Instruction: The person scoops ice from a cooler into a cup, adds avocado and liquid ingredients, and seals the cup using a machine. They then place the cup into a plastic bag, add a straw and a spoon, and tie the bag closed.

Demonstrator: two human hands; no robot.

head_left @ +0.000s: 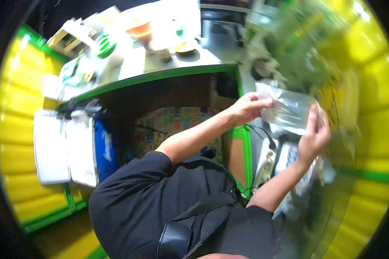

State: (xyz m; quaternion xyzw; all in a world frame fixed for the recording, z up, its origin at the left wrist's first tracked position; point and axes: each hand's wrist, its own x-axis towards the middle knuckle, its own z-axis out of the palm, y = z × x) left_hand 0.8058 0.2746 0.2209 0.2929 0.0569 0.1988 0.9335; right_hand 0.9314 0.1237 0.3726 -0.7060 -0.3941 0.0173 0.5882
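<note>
A clear plastic bag [288, 111] is stretched between my two hands at the right side of the view. My left hand [248, 108] pinches its left edge between thumb and fingers. On the other edge, my right hand [314, 134] grips the bag with thumb and fingers pointing up. The bag looks flat and shiny, and I cannot make out anything inside it. Just below it lies a white power strip [266, 163] with a black cable plugged in.
A green-edged counter [151, 77] runs across the front, with an orange container [140, 29] and a green round item [106, 46] on it. More plastic bags [296, 39] are heaped at the upper right. White panels [67, 146] stand at left, beside a yellow corrugated wall [15, 129].
</note>
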